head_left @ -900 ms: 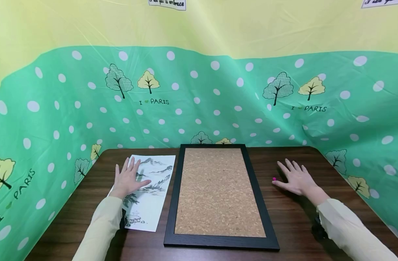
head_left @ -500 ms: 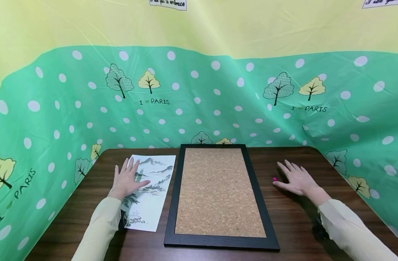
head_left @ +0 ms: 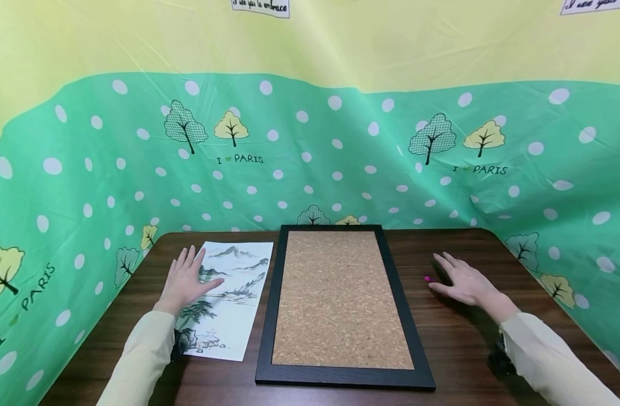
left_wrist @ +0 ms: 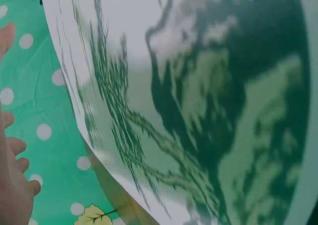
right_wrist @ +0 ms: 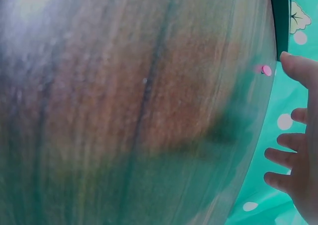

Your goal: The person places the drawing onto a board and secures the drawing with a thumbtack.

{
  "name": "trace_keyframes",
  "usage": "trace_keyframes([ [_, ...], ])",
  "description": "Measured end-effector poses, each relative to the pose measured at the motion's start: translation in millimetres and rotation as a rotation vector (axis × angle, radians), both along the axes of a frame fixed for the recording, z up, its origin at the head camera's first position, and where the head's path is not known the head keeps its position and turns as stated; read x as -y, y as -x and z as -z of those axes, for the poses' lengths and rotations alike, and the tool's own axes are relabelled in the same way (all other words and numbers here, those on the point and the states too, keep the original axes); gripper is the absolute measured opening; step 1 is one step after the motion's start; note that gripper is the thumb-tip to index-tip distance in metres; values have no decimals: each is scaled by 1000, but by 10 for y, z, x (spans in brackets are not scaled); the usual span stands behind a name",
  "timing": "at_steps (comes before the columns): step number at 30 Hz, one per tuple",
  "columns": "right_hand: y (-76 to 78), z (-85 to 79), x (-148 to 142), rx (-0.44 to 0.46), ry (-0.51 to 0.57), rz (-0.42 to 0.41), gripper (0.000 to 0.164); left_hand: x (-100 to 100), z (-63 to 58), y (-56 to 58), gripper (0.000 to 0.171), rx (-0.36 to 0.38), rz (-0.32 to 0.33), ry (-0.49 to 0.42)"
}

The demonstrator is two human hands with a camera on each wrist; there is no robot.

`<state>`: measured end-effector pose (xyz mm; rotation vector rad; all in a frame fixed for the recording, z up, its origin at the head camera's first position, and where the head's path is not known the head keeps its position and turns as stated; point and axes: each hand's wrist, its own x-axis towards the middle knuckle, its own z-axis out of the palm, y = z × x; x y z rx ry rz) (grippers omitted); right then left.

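"Firstly, where is the paper (head_left: 233,304) to be found?"

"Left of centre in the head view, laid on the table (head_left: 104,349); its long axis is run from the lower part of the picture to the upper, tipped a little rightward at the top; its left edge is partly hidden by the left hand (head_left: 184,282), so most of the sheet is left exposed to that hand's right."

"And is anything gripped?"

"Nothing, by either hand; the left fingers are spread, the thumb pointed rightward across the paper; whether the sheet is touched cannot be told; the right hand (head_left: 466,283), at the right of the picture, is likewise stretched out loosely."

"Which hand is nearer, then?"

"For the paper, plainly the left; the right is separated from it by the cork board (head_left: 340,299), set mid-picture, its long side nearly alongside the paper's; the pink pin (head_left: 427,278), however, is placed just left of the right thumb's tip, so by that hand it should be more easily reached."
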<state>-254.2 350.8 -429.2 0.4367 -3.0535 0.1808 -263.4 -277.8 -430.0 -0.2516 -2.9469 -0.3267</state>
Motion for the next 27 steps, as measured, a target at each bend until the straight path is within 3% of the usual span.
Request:
trace_keyframes([
  [12,11,64,53,-22,111,9,79,199,38,-95,98,32,-51,-78],
  [22,1,78,97,-26,261,24,65,324,11,-159,103,237,-167,-199],
  [27,31,108,110,-22,341,28,53,367,37,-180,99,270,-195,-214],
])
